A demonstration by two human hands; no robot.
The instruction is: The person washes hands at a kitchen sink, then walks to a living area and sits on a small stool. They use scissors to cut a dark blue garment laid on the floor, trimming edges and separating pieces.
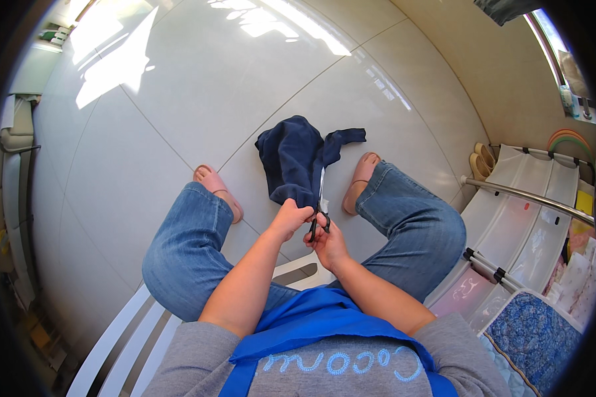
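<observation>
Dark navy fabric (293,156), seemingly a garment, hangs from my left hand (292,218), whose fingers pinch its near edge. My right hand (326,241) grips the black handles of a pair of scissors (322,198). The scissors' blades point away from me along the right side of the cloth. Beyond their tips, a narrow strip of the same fabric (345,139) bends off to the right. A small white piece, perhaps a label, shows beside the blades. Whether the blades are parted is hard to tell.
Pale floor tiles (179,99) lie below, between my pink slippers (218,186). A white slatted seat (124,342) is under me. To the right stand a rack with translucent covers (506,213), a metal rail (531,196) and tan shoes (481,161). A blue quilted pad (531,332) lies nearer.
</observation>
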